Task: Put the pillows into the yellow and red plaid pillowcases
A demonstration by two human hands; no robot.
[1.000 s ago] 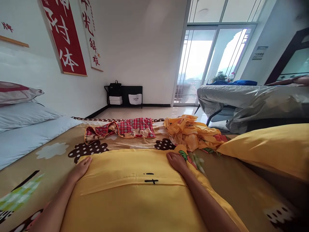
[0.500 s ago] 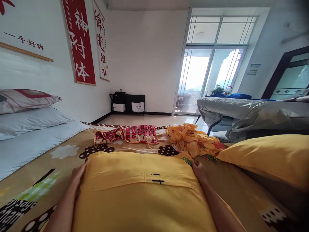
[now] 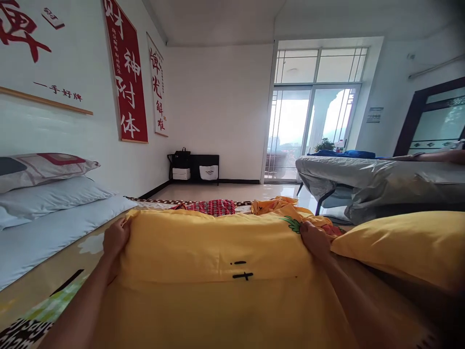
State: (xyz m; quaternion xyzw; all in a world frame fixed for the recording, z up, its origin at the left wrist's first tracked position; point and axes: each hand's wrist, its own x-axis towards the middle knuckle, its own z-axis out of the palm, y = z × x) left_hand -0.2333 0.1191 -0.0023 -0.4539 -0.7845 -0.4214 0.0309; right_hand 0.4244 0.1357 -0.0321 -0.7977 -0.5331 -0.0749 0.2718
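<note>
- The bed's tan cotton sheet with a cartoon print (image 3: 54, 278) fills the lower part of the view and bears everything else here.
- The big yellow cloth-cased pillow (image 3: 218, 271) lies on the sheet straight ahead of the person, with its near end close to the body. Its long axis runs left to right across the view. The far edge is lifted off the sheet and stands as a ridge between the two hands. A small black mark sits at the middle of a cross seam.
- A second plump yellow pillow (image 3: 399, 247) rests to the right, just beside the right forearm and apart from the first.
- Two pale grey-blue pillows (image 3: 54, 191) are stacked at the left by the wall, well apart from the hands.
- A crumpled orange-yellow printed cloth (image 3: 276, 206) and a red plaid cloth (image 3: 214, 207) lie beyond the raised edge, mostly hidden by it.
- The left hand (image 3: 115, 237) is at the far left corner, its fingers curled shut around the fabric.
- The right hand (image 3: 315, 239) is at the far right corner, its fingers closed and pinching the case beside a pineapple print.
- Both hands are level with each other and equally far out, so neither is nearer; the pillow's bulk lies between them and towards the body.
</note>
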